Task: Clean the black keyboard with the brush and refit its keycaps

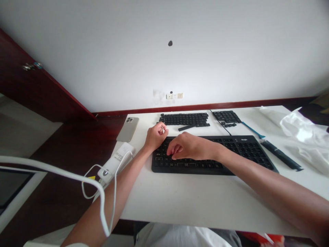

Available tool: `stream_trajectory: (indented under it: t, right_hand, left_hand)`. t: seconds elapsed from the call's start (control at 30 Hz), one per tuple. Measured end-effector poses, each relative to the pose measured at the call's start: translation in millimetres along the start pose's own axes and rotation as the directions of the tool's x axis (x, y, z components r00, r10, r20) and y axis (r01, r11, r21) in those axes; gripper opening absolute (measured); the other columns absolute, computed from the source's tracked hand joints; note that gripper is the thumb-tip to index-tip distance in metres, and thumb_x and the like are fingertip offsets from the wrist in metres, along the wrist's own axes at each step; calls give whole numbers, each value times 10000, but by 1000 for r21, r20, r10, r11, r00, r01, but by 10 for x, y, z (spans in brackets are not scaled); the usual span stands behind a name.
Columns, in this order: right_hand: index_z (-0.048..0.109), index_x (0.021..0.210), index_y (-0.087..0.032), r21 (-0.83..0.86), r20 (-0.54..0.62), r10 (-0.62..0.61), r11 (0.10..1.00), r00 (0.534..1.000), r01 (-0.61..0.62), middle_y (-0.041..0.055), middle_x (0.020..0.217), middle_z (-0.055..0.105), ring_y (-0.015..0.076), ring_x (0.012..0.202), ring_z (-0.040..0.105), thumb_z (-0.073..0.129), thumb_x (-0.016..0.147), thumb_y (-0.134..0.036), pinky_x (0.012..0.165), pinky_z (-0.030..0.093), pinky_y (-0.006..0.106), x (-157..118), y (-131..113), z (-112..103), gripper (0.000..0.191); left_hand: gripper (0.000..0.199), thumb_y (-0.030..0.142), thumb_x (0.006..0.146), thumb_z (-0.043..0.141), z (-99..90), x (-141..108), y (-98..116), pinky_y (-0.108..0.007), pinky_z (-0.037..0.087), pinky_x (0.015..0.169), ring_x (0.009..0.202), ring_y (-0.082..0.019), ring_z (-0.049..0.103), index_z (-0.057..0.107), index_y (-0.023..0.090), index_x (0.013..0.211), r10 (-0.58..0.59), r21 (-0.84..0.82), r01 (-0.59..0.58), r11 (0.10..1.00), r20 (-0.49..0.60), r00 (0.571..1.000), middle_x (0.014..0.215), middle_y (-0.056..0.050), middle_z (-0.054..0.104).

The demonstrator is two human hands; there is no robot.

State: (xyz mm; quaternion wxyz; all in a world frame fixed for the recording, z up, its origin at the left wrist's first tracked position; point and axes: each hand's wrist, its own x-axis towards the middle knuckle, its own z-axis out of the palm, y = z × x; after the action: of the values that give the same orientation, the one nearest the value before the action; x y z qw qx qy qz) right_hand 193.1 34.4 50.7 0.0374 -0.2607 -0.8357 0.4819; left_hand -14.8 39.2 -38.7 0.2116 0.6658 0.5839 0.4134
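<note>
A black keyboard [230,170] with its keycaps off lies on the white table [180,199]. My right hand [186,146] is over the keyboard's left part, its fingers curled down and pinched together; what they hold, if anything, is hidden. At the keyboard's top left corner rests my left hand [156,135], thumb and index finger brought together, with nothing clear to see between them. Behind the keyboard lie loose black keycaps [185,119] in rows, with a long spacebar key [186,127] in front of them. Another group of keycaps [226,116] is to the right.
A phone [128,129] and a white power strip [117,163] with a white cable lie at the left. On the right are a blue tool [253,130], a black brush-like tool [281,154] and white plastic wrapping [305,127]. A wall stands behind the table.
</note>
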Motion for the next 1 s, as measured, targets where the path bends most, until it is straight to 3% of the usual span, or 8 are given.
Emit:
stream_trajectory:
  t: [0.33,0.63,1.0]
  right_hand:
    - [830,960,-207,-197,-10,133,971,991,-133,20,933,816,179,855,756,730,837,-99,739,545,243,38,-56,278,191]
    - [814,1008,-189,-550,-22,5,835,1000,-16,75,1001,806,257,994,759,608,939,-88,834,532,316,-16,-42,523,240]
    - [794,1028,-182,-553,-32,1,833,999,-18,76,1007,788,263,1002,744,619,959,-127,831,503,318,-5,-5,522,196]
  left_hand:
    - [131,279,881,624,1,-9,-44,-249,316,591,504,-113,362,526,235,806,50,-27,-50,998,7,999,515,112,363]
    - [108,267,898,627,-1,-14,-62,-245,321,595,523,-107,389,546,229,838,77,-41,-77,996,10,997,553,104,404]
    - [109,250,884,631,8,-9,-77,-251,303,580,513,-110,367,545,229,822,74,-23,-74,997,3,997,539,101,393]
